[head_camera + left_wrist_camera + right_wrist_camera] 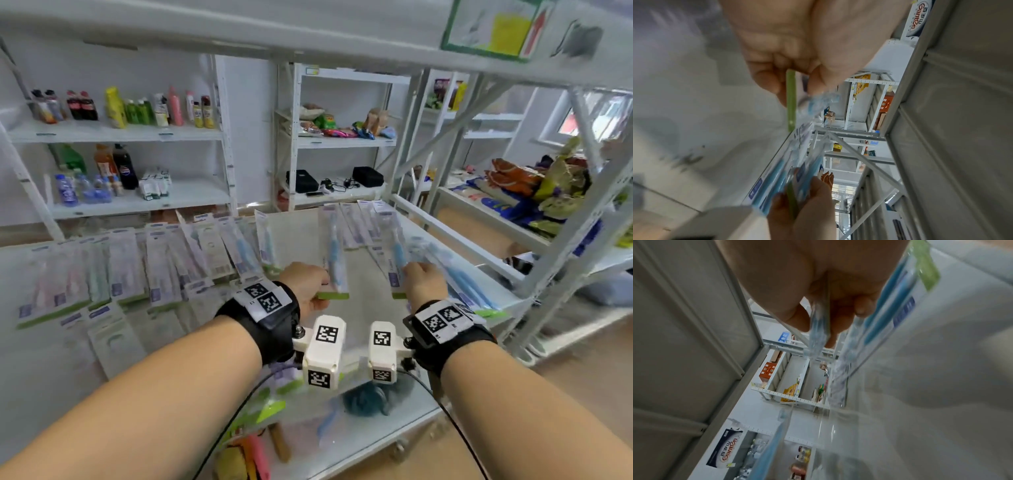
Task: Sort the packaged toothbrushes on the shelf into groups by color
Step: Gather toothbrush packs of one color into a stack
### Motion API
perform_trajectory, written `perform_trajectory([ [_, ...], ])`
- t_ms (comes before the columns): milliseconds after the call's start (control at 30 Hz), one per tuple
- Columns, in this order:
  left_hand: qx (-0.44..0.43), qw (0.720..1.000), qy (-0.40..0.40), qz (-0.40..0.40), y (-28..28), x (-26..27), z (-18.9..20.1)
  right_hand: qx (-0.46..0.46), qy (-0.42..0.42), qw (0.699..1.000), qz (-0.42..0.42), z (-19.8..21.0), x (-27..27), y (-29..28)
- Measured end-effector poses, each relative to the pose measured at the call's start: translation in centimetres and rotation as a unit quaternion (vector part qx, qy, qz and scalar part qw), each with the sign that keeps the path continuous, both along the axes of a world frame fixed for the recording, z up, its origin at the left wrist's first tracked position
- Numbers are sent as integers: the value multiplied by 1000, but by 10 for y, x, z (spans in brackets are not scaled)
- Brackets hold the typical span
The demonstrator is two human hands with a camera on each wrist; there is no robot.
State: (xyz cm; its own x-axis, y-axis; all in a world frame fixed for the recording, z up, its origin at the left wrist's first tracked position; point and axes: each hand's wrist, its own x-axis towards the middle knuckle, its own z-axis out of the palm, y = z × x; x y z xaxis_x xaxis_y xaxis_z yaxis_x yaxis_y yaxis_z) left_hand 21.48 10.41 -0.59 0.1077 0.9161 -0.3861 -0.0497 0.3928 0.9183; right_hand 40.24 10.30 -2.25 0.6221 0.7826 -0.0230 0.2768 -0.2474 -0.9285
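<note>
My left hand (320, 291) pinches the green bottom edge of a blue packaged toothbrush (334, 253) and holds it upright over the white shelf (294, 233). My right hand (411, 279) grips a second blue packaged toothbrush (394, 250) just to its right. A pile of blue packs (459, 277) lies by the shelf's right edge. Several mixed pink, green, white and blue packs (137, 270) cover the left half. In the left wrist view the left hand (795, 87) pinches the green-edged pack (791, 105). In the right wrist view the right hand (818, 324) holds a clear pack (817, 337).
A white upright post (555, 253) and diagonal brace bound the shelf on the right. The upper shelf board (308, 34) hangs close overhead. Racks with bottles (120, 109) and snacks (342, 126) stand behind. A lower shelf (342, 455) holds mixed goods.
</note>
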Motion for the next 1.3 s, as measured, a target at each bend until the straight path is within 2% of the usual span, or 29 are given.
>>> perform_trajectory([
  [133, 15, 994, 81, -66, 3, 57, -13, -38, -82, 996, 13, -1, 66, 12],
  [300, 15, 985, 156, -77, 10, 118, -32, -93, -130, 983, 86, -18, 122, 33],
  [433, 5, 978, 196, -71, 8, 146, -41, -126, -184, 966, 133, -33, 137, 42],
  [633, 14, 978, 203, -50, 4, 159, -40, -152, -273, 936, 165, -36, 148, 44],
  [700, 38, 973, 221, -57, 2, 159, -39, -141, -288, 933, 162, -32, 150, 43],
  [767, 74, 957, 271, -73, 0, 158, -36, -102, -281, 941, 157, -27, 150, 41],
  [833, 97, 936, 330, -82, -2, 154, -31, -56, -256, 951, 163, -22, 146, 39],
  [900, 98, 926, 353, -90, -5, 147, -28, -20, -228, 957, 177, -17, 136, 38],
  [967, 97, 930, 345, -83, -12, 137, -28, 17, -194, 963, 189, -13, 119, 36],
  [1067, 106, 949, 289, -67, -25, 115, -32, 46, -163, 962, 216, -9, 87, 30],
  [1200, 114, 968, 224, 29, -44, 73, -35, 30, -162, 932, 324, -5, 29, 19],
  [1300, 108, 971, 173, 124, -59, 33, -28, -49, -153, 894, 419, -5, -20, 3],
])
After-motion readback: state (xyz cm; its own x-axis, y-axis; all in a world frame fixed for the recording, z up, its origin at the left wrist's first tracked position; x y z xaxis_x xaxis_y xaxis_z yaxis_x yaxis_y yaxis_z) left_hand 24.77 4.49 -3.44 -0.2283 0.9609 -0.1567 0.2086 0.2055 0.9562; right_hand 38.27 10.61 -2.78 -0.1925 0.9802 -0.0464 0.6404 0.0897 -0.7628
